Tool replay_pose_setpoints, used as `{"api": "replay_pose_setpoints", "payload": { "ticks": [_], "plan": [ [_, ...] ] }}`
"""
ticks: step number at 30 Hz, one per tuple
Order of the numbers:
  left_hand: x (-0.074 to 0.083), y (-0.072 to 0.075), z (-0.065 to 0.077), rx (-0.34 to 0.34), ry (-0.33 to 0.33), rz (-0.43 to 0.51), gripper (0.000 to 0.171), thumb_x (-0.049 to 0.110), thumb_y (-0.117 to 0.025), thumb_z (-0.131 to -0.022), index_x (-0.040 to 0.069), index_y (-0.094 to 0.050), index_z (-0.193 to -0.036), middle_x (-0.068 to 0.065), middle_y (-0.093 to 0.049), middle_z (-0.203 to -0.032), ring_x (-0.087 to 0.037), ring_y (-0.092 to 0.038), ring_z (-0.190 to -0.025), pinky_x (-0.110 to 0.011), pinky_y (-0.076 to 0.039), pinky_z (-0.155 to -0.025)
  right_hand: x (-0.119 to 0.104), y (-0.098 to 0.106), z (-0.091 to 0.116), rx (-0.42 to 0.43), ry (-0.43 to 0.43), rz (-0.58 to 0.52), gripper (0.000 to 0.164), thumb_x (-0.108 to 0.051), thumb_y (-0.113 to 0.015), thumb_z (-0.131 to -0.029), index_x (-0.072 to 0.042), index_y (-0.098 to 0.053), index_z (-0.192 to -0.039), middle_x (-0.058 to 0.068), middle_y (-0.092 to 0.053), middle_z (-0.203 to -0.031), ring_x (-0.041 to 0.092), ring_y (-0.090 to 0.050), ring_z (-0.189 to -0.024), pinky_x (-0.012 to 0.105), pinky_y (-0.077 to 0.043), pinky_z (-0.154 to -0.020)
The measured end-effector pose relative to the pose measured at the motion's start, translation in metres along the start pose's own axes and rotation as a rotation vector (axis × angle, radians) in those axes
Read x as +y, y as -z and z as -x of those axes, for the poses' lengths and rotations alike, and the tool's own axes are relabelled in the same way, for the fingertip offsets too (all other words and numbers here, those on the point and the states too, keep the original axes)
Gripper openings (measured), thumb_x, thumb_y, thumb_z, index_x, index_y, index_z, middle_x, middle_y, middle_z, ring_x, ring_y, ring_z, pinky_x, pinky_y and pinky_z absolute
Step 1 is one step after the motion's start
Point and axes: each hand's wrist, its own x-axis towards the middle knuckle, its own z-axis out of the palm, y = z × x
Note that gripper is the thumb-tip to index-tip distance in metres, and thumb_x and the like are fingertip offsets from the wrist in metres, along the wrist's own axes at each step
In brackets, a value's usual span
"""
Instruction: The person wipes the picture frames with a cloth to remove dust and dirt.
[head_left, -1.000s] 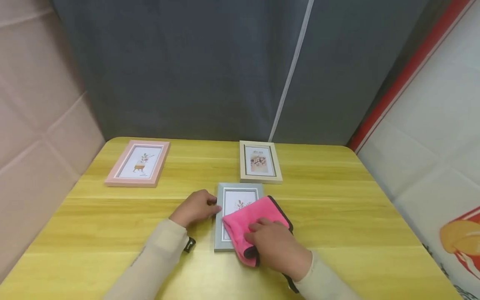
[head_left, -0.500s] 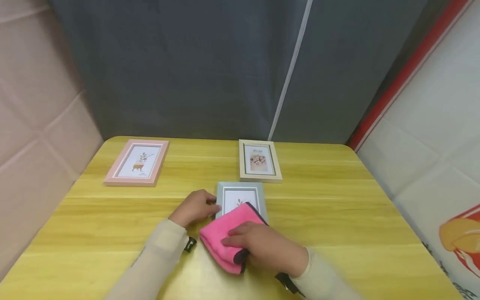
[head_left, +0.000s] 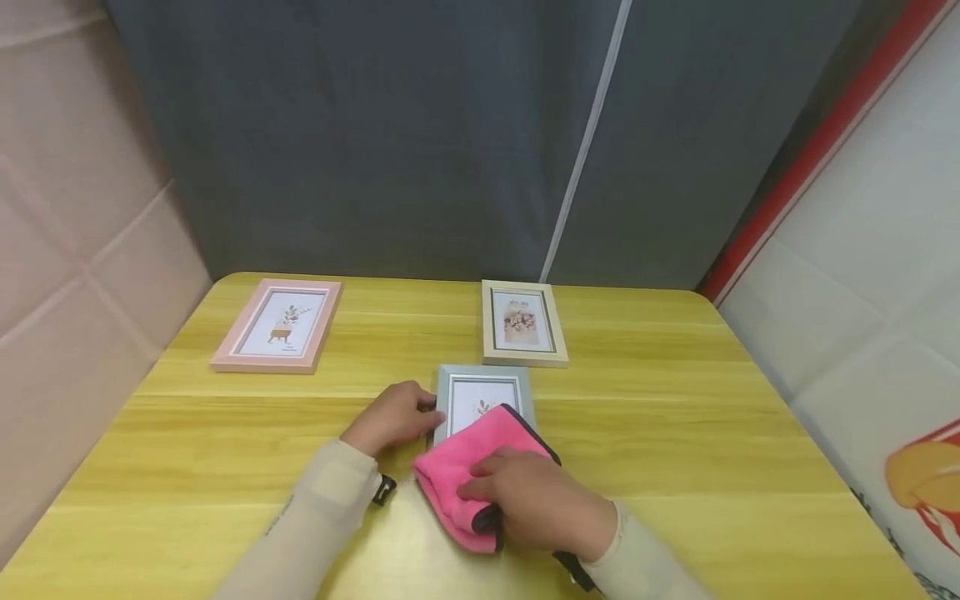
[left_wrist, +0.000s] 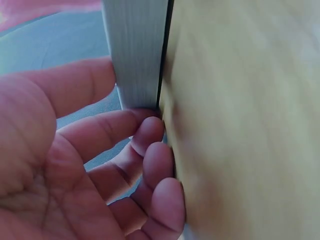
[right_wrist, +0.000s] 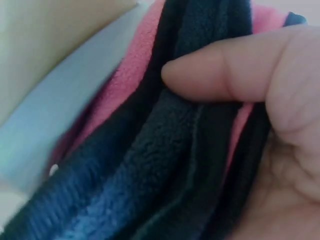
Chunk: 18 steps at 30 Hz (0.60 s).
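A light blue-grey picture frame (head_left: 521,381) lies flat on the table, its lower part covered by a folded pink cloth (head_left: 480,446) with black edging. At the frame's left side, my left hand (head_left: 393,417) holds its edge. The left wrist view shows the thumb on the side of the picture frame (left_wrist: 137,50) and curled fingers around the corner by the tabletop. My right hand (head_left: 536,500) grips the cloth and presses it on the frame. In the right wrist view, the thumb lies over the dark folds of the cloth (right_wrist: 155,135).
A pink picture frame (head_left: 322,333) lies at the back left of the yellow wood-grain table (head_left: 675,433). Directly behind the blue-grey frame lies a cream picture frame (head_left: 557,333). A dark grey curtain (head_left: 375,150) hangs along the table's back edge.
My right hand slid the cloth left and toward me across the blue-grey frame, then slightly back to the right. The left hand has stayed at the frame's left edge.
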Motion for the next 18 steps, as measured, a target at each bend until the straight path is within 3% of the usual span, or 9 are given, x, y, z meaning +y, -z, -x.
{"api": "replay_pose_setpoints", "payload": {
  "ticks": [5, 9, 12, 14, 18],
  "plan": [
    [0.000, 0.000, 0.000, 0.006, -0.019, -0.016, 0.016, 0.020, -0.069, -0.093, 0.006, -0.076, -0.092, -0.006, -0.059, -0.080, -0.019, -0.046, -0.065, -0.030, -0.040, -0.057, 0.007, 0.006, 0.014, 0.004, -0.048, 0.036, 0.041, -0.002, -0.077, -0.077, -0.028, -0.075, -0.108, -0.011, -0.067, -0.100, 0.011, -0.058, -0.096, 0.028, -0.050, -0.084],
    [0.000, -0.001, 0.000, 0.009, -0.026, -0.019, 0.016, 0.020, -0.069, -0.093, 0.006, -0.076, -0.095, -0.006, -0.060, -0.082, -0.019, -0.047, -0.066, -0.031, -0.041, -0.059, 0.010, 0.011, 0.022, -0.005, -0.115, 0.049, 0.031, -0.001, -0.078, -0.074, -0.027, -0.074, -0.091, -0.012, -0.059, -0.080, 0.010, -0.050, -0.079, 0.027, -0.047, -0.071],
    [0.000, -0.001, 0.001, 0.011, -0.028, -0.015, 0.018, 0.019, -0.069, -0.094, 0.007, -0.072, -0.081, -0.004, -0.054, -0.073, -0.018, -0.046, -0.064, -0.030, -0.040, -0.057, 0.011, 0.015, 0.022, -0.015, -0.133, 0.037, 0.026, -0.003, -0.079, -0.075, -0.025, -0.075, -0.088, -0.012, -0.057, -0.075, 0.009, -0.046, -0.074, 0.027, -0.045, -0.068],
    [0.000, -0.002, 0.001, 0.014, -0.029, -0.006, 0.022, 0.019, -0.068, -0.094, 0.008, -0.067, -0.074, -0.003, -0.049, -0.067, -0.017, -0.045, -0.062, -0.030, -0.039, -0.056, 0.011, 0.017, 0.021, -0.016, -0.118, 0.022, 0.027, -0.003, -0.078, -0.076, -0.025, -0.076, -0.090, -0.013, -0.060, -0.077, 0.009, -0.049, -0.076, 0.027, -0.047, -0.072],
    [0.001, -0.005, 0.002, 0.021, -0.014, 0.006, 0.021, 0.018, -0.069, -0.093, 0.009, -0.067, -0.075, -0.003, -0.050, -0.068, -0.018, -0.046, -0.063, -0.030, -0.040, -0.057, 0.007, 0.018, 0.011, 0.021, 0.006, 0.027, 0.034, -0.002, -0.076, -0.079, -0.026, -0.076, -0.103, -0.014, -0.067, -0.090, 0.009, -0.056, -0.085, 0.025, -0.048, -0.083]
  ]
}}
